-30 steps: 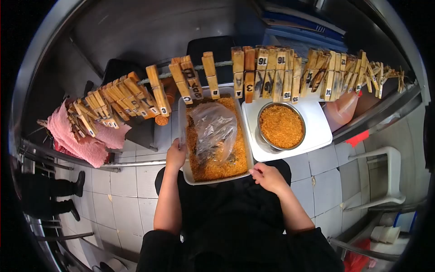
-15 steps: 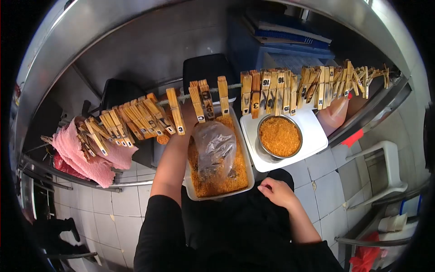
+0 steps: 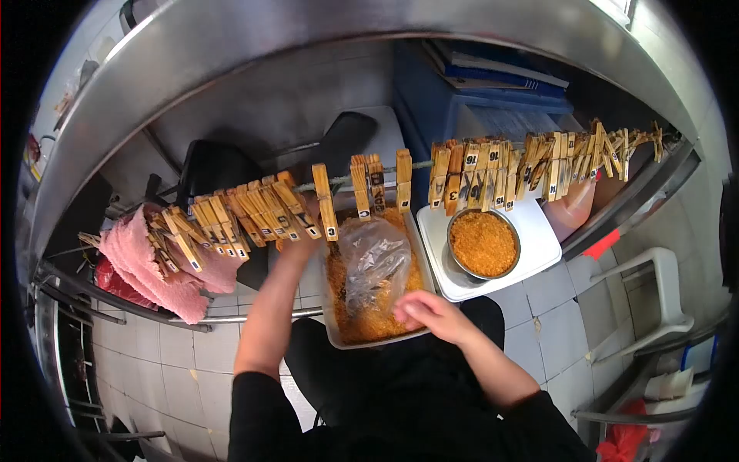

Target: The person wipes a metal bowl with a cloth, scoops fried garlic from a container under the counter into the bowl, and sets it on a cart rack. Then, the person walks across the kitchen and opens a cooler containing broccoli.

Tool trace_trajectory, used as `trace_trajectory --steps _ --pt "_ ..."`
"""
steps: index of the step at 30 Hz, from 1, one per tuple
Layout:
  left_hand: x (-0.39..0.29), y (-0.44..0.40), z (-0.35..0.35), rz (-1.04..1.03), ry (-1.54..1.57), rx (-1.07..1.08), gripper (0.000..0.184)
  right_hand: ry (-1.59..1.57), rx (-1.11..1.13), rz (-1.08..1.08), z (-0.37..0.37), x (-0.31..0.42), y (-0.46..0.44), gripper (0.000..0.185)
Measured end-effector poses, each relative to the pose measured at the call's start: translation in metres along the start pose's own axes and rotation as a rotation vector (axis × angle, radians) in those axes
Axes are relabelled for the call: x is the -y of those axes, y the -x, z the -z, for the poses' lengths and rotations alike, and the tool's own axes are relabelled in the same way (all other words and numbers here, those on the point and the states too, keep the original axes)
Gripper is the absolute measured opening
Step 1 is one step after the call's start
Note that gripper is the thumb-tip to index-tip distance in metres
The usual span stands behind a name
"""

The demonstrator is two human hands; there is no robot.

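A rectangular tub (image 3: 336,333) of orange crumbs stands over my lap, with a crumpled clear plastic bag (image 3: 376,258) lying on the crumbs. Over the tub's front right part is my right hand (image 3: 419,309), its fingers curled near the bag's lower edge; whether they pinch anything is hidden. My left hand (image 3: 305,225) reaches forward beyond the tub's left side, mostly behind the hanging clothespins (image 3: 281,206), so its fingers cannot be made out. To the right, a round metal bowl (image 3: 483,243) full of orange crumbs rests on a white lid (image 3: 543,250).
Numbered wooden clothespins hang on a cord across the view. A pink towel (image 3: 135,254) hangs at the left. Behind stand a blue bin (image 3: 431,108) and a dark lid-like object (image 3: 350,135). A white plastic stool (image 3: 666,289) is at the right, and a metal table edge (image 3: 308,38) arches above.
My left hand has left the tub's rim and reached forward behind the clothespins. My right hand has moved left over the tub. The dark object at the back has tilted.
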State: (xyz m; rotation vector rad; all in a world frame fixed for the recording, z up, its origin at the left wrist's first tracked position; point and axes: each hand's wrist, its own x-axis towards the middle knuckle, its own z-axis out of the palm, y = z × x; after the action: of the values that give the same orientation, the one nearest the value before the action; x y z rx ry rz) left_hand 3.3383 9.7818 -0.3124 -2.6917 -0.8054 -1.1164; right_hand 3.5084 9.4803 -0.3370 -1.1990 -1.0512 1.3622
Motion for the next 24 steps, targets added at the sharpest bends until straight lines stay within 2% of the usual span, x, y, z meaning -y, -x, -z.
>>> trace_trajectory --steps 1,2,4,5,6,7,9,11,13,15,17,18,20,21,23,24 --pt "-0.01 0.012 0.009 0.085 0.02 -0.131 0.026 -0.026 0.028 0.079 -0.009 -0.007 -0.027 0.033" --pt "-0.028 0.031 0.019 0.168 0.041 -0.261 0.021 -0.175 0.039 0.043 -0.02 -0.013 -0.053 0.036" --pt "-0.061 0.06 0.039 0.494 0.388 -0.41 0.014 -0.4 0.016 -0.052 -0.051 -0.015 -0.096 0.04" --pt "-0.065 0.094 0.036 0.612 0.41 -0.361 0.014 -0.402 0.023 -0.048 -0.064 -0.012 -0.109 0.04" --pt "-0.089 0.106 0.042 0.623 0.503 -0.509 0.011 -0.618 0.01 -0.135 -0.076 -0.011 -0.12 0.042" --pt "-0.111 0.116 0.053 0.644 0.515 -0.558 0.013 -0.832 -0.004 -0.228 -0.085 -0.011 -0.126 0.044" --pt "-0.13 0.129 0.072 0.667 0.571 -0.618 0.013 -0.877 -0.015 -0.207 -0.105 -0.025 -0.123 0.039" --pt "-0.153 0.133 0.087 0.83 0.819 -0.567 0.013 -0.915 -0.026 -0.182 -0.112 -0.021 -0.117 0.035" --pt "-0.158 0.15 0.088 0.676 0.708 -0.4 0.012 -1.017 -0.046 -0.283 -0.123 0.014 -0.102 0.031" --pt "-0.153 0.177 0.085 0.674 0.747 -0.349 0.01 -1.061 -0.034 -0.245 -0.12 -0.004 -0.104 0.032" --pt "-0.13 0.213 0.078 0.495 0.665 -0.132 0.03 -0.892 -0.1 -0.074 -0.102 -0.008 -0.097 0.037" --pt "-0.121 0.23 0.068 0.485 0.666 -0.135 0.03 -0.745 -0.12 -0.021 -0.087 -0.003 -0.086 0.046" --pt "-0.104 0.253 0.054 0.91 1.43 -0.636 0.074 -0.373 -0.286 0.1 -0.059 0.002 -0.064 0.052" --pt "-0.103 0.244 0.081 0.965 1.369 -0.653 0.083 -0.35 -0.306 0.121 -0.042 0.001 -0.053 0.054" --pt "-0.088 0.212 0.111 0.789 1.598 -0.427 0.088 -0.347 -0.356 0.103 -0.018 0.009 -0.033 0.053" --pt "-0.079 0.21 0.107 0.782 1.605 -0.428 0.088 -0.243 -0.405 0.103 -0.006 0.0 -0.027 0.053"
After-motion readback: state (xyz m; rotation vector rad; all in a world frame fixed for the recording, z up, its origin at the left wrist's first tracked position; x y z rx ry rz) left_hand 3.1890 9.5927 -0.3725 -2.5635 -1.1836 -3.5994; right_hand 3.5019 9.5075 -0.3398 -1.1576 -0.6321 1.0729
